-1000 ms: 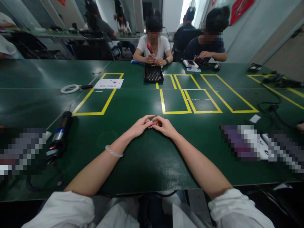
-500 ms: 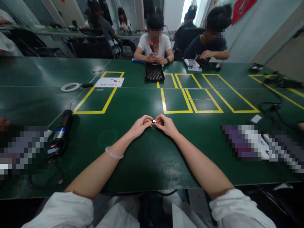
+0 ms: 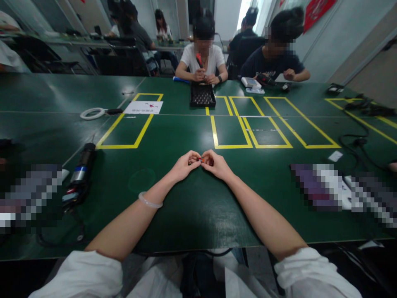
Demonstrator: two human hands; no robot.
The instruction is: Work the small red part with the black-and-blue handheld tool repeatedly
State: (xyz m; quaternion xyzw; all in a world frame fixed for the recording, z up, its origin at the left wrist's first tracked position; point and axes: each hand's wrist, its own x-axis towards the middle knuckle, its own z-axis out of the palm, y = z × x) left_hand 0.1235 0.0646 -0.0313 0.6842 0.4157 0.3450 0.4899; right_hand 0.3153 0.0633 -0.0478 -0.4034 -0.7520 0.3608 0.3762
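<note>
My left hand (image 3: 185, 164) and my right hand (image 3: 216, 164) meet fingertip to fingertip on the green table (image 3: 186, 215), a little ahead of me at the middle. Both pinch one tiny part (image 3: 201, 159) between them; it shows a red and a metallic spot, too small to name. A pale bangle (image 3: 149, 201) circles my left wrist. My forearms rest on the table top.
An electric screwdriver (image 3: 80, 171) with a cable lies at the left. Yellow tape rectangles (image 3: 251, 128) mark the table ahead. A black tray (image 3: 202, 96) sits in front of a person in white opposite. A white ring (image 3: 92, 113), a paper sheet (image 3: 143, 107) and cables (image 3: 356, 140) lie around.
My hands stay in the same place; the fingers turn the small part, so red shows again where metal showed half a second ago. The person opposite on the right moved an arm.
</note>
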